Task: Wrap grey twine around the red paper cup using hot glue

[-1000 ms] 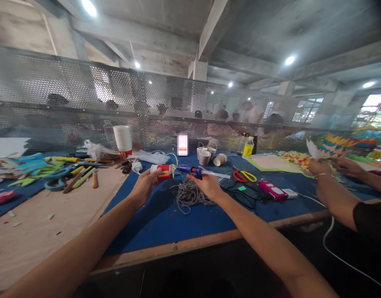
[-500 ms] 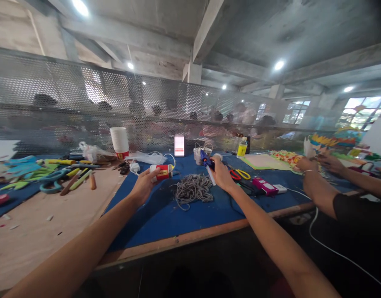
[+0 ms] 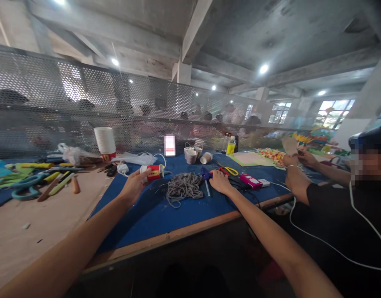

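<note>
My left hand (image 3: 133, 184) is wrapped round a red and white paper cup (image 3: 155, 173), tipped on its side above the blue mat (image 3: 141, 223). Low over the mat, my right hand (image 3: 220, 181) grips a blue glue gun (image 3: 206, 174) with a pale glue stick at its end. Between the hands lies a tangled heap of grey cord (image 3: 184, 188). Behind it stand small cord-wrapped cups (image 3: 191, 155), with another cup (image 3: 206, 157) lying on its side.
Yellow-handled scissors (image 3: 231, 171) and a magenta box (image 3: 250, 181) lie right of my right hand. Tools (image 3: 58, 182) and stacked white cups (image 3: 104, 140) are left. At right, a person's hands (image 3: 291, 160) hold a pale piece; a white cable (image 3: 305, 231) hangs nearby.
My right hand has lowered the glue gun to the mat. The view has turned right, bringing more of the neighbouring person into sight. My left hand still holds the cup.
</note>
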`<act>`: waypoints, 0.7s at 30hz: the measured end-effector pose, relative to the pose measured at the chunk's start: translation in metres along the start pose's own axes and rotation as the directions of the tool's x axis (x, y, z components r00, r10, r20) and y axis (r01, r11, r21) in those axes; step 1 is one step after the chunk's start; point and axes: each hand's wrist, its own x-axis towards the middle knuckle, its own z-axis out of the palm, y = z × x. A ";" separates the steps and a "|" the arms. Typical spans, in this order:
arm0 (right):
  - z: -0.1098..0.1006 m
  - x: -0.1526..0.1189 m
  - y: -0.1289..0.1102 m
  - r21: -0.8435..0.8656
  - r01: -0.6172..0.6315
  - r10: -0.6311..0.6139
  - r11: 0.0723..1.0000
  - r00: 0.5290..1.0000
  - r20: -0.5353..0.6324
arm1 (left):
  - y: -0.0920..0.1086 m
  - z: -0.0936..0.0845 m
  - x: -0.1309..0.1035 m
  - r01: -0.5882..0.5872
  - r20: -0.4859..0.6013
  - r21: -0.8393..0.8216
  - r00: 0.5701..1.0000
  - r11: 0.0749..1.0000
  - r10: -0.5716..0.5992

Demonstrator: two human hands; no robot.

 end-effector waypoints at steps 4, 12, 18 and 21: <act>0.001 -0.001 0.002 -0.008 -0.010 0.010 1.000 1.000 -0.006 | 0.000 0.000 0.000 -0.002 0.008 -0.003 1.000 1.000 0.002; -0.002 -0.008 0.003 -0.035 -0.025 0.024 0.999 0.999 -0.034 | 0.001 0.003 -0.003 0.001 0.030 0.006 1.000 1.000 -0.001; -0.028 -0.004 -0.039 0.120 0.191 -0.146 0.974 0.940 -0.308 | -0.003 0.004 -0.003 0.010 0.067 -0.011 0.998 1.000 -0.009; -0.037 0.003 -0.086 0.360 0.487 -0.426 0.796 0.873 -0.238 | -0.001 0.005 -0.005 0.022 0.060 -0.019 0.998 1.000 -0.021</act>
